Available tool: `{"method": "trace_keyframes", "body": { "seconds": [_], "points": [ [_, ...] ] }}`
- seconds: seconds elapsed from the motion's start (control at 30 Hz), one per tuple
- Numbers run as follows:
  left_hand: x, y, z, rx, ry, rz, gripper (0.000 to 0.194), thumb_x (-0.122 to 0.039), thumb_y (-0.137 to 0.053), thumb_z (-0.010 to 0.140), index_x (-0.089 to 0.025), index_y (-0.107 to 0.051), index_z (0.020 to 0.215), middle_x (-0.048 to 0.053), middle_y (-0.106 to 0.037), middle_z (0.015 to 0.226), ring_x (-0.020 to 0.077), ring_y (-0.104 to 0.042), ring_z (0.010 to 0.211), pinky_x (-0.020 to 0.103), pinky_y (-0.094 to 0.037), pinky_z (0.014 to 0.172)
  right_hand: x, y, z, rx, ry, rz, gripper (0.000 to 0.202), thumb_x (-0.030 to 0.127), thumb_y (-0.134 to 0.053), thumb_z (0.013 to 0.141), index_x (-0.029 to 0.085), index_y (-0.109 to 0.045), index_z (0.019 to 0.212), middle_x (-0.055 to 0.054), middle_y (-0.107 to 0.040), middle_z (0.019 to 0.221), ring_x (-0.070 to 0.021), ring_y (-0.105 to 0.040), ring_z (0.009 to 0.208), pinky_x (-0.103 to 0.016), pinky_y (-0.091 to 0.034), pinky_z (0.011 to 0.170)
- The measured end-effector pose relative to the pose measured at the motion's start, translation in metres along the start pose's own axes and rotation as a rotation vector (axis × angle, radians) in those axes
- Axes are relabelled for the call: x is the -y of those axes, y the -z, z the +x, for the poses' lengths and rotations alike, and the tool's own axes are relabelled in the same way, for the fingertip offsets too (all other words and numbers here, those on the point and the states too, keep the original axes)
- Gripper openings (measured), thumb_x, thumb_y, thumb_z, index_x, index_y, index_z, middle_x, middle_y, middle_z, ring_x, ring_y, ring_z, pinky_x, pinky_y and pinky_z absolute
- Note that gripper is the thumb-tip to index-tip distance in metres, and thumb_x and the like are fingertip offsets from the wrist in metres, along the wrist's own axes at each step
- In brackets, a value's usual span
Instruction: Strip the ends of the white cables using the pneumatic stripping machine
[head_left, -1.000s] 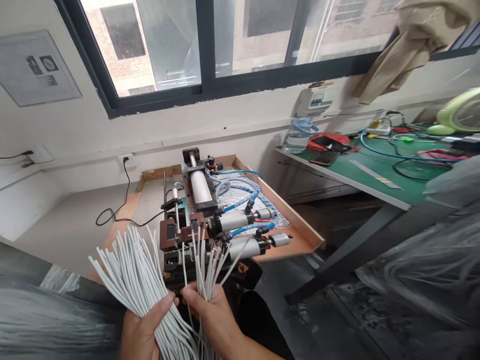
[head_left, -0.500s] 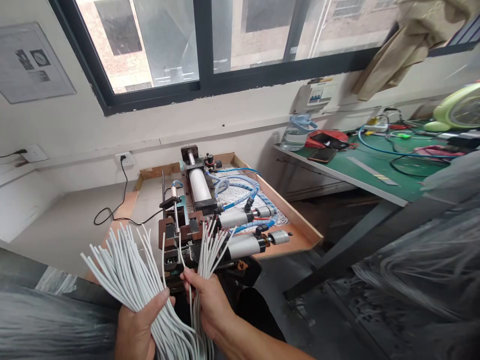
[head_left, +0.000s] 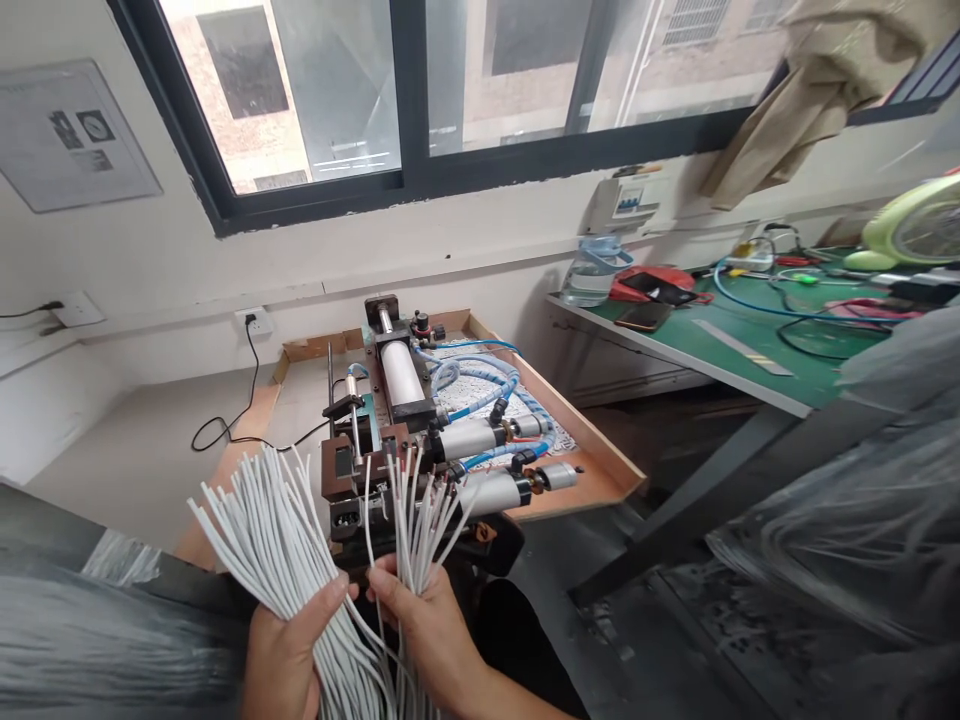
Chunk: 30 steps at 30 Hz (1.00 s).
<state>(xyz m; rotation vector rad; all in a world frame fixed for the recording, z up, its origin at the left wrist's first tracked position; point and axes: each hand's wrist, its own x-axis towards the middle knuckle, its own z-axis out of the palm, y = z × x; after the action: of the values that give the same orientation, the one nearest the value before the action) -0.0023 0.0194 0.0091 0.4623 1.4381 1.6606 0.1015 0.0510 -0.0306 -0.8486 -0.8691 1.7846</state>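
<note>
At the bottom of the head view, my left hand is closed round a thick bundle of white cables, whose ends fan up and left. Just to its right, my right hand grips a smaller bundle of white cables. One single cable stands apart between the bundles, at my right thumb and fingertips. Behind the cable ends is a machine with a brown clamp block and silvery cylinders. The lower ends of both bundles run out of the frame.
A wooden-edged tray holds the machine and blue hoses. At the right, a green table bears a water jug, a phone and a green fan. Plastic-wrapped material lies at lower left.
Both hands have shifted slightly right and down with their bundles. The single cable has moved back from the machine's clamp area and now stands more upright beside the right bundle.
</note>
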Motion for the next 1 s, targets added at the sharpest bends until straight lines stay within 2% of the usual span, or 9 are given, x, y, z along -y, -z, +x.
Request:
{"method": "trace_keyframes", "body": {
  "seconds": [0.2,0.43,0.57,0.77,0.93,1.0],
  "points": [
    [0.001,0.002,-0.003,-0.030,0.057,0.000,0.025,-0.016,-0.073,0.043,-0.012,-0.064,0.066,0.006,-0.066,0.062,0.0234,-0.061,0.060,0.032,-0.049,0.060,-0.001,0.004,-0.001,-0.047,-0.048,0.019,0.029,0.038,-0.065,0.061,0.012,-0.056,0.070,0.002,-0.051,0.051,-0.0076,-0.038,0.046,-0.021,-0.029,0.047],
    [0.000,-0.003,-0.004,-0.067,-0.004,0.007,0.026,-0.016,-0.074,0.040,-0.014,-0.064,0.065,0.002,-0.065,0.059,0.0202,-0.058,0.052,0.031,-0.049,0.054,0.006,0.001,0.003,-0.074,-0.097,0.042,0.026,0.036,-0.064,0.061,0.011,-0.057,0.067,0.002,-0.049,0.049,-0.0069,-0.036,0.044,-0.020,-0.025,0.044],
    [0.003,0.000,-0.005,-0.044,-0.016,0.009,0.028,-0.017,-0.073,0.040,-0.015,-0.064,0.067,0.004,-0.066,0.063,0.0236,-0.060,0.059,0.032,-0.048,0.054,0.008,0.001,0.005,-0.007,-0.136,0.048,0.029,0.039,-0.064,0.060,0.011,-0.059,0.068,0.002,-0.046,0.050,-0.0064,-0.033,0.043,-0.020,-0.022,0.044],
    [0.004,0.003,-0.005,-0.023,-0.006,0.051,0.029,-0.019,-0.073,0.040,-0.014,-0.066,0.068,0.006,-0.067,0.067,0.0257,-0.060,0.061,0.035,-0.048,0.058,0.004,0.004,-0.002,0.033,-0.052,0.021,0.029,0.040,-0.062,0.064,0.012,-0.060,0.071,0.001,-0.048,0.055,-0.0077,-0.039,0.049,-0.021,-0.029,0.049],
    [0.003,-0.008,-0.012,0.054,-0.016,0.105,0.034,-0.023,-0.072,0.040,-0.012,-0.068,0.072,0.009,-0.068,0.072,0.0296,-0.059,0.075,0.037,-0.046,0.069,0.006,0.000,-0.005,0.138,-0.062,0.121,0.026,0.034,-0.068,0.059,0.013,-0.058,0.070,0.000,-0.052,0.055,-0.0112,-0.046,0.054,-0.025,-0.035,0.059],
    [0.003,-0.013,-0.015,0.060,-0.027,0.133,0.037,-0.025,-0.071,0.039,-0.012,-0.068,0.074,0.011,-0.067,0.075,0.0313,-0.058,0.079,0.039,-0.046,0.071,0.007,-0.002,-0.003,0.114,-0.055,0.122,0.025,0.034,-0.068,0.058,0.013,-0.057,0.063,0.001,-0.051,0.053,-0.0110,-0.046,0.053,-0.025,-0.035,0.058]
  ]
}}
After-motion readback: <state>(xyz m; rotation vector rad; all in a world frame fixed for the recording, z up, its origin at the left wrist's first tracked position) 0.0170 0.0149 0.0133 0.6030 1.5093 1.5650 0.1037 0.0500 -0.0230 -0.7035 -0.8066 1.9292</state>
